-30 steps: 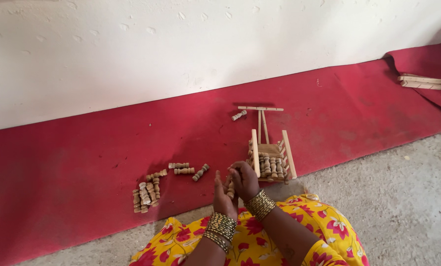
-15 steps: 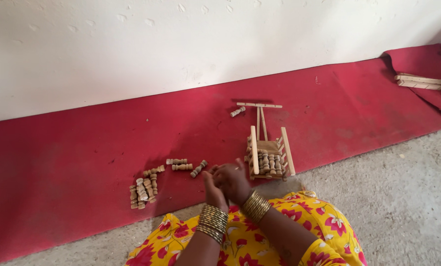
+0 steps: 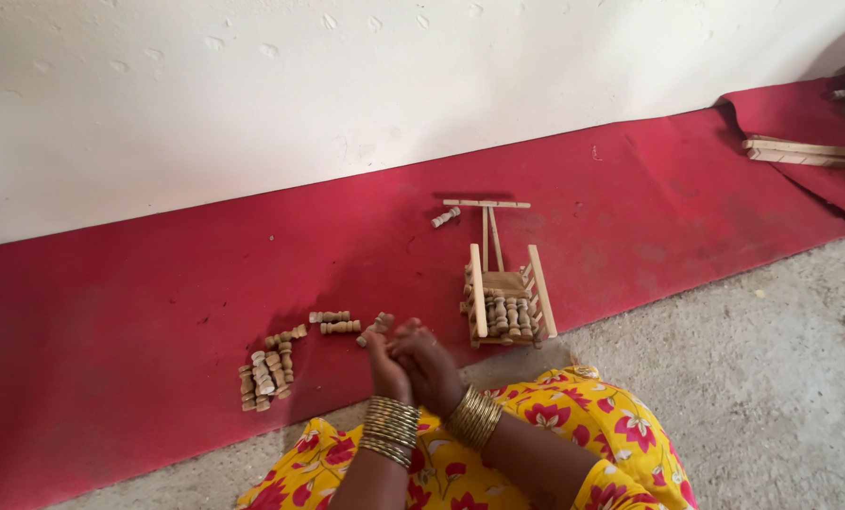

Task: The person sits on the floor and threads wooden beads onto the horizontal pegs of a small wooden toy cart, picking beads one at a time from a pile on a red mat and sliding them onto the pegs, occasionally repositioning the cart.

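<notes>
My left hand [image 3: 383, 366] and my right hand [image 3: 434, 370] are pressed together over the near edge of the red carpet [image 3: 139, 312], fingers curled against each other. Whether anything lies between them is hidden. Both wrists carry stacks of gold bangles. Just beyond the fingertips lies a small turned wooden spindle [image 3: 378, 325], with two more spindles [image 3: 332, 322] to its left. To the right of the hands stands a small wooden cart frame [image 3: 507, 304] holding several spindles, its T-shaped handle [image 3: 486, 205] pointing toward the wall.
A pile of several spindles [image 3: 266, 366] lies on the carpet at the left. One lone spindle [image 3: 446, 217] rests near the handle. Wooden slats [image 3: 808, 151] lie far right by a carpet fold. White wall [image 3: 347, 85] behind, grey concrete floor [image 3: 753, 378], my yellow floral dress [image 3: 554, 425].
My joined hands have shifted slightly to the left and away from the cart frame. The spindles and cart have not moved.
</notes>
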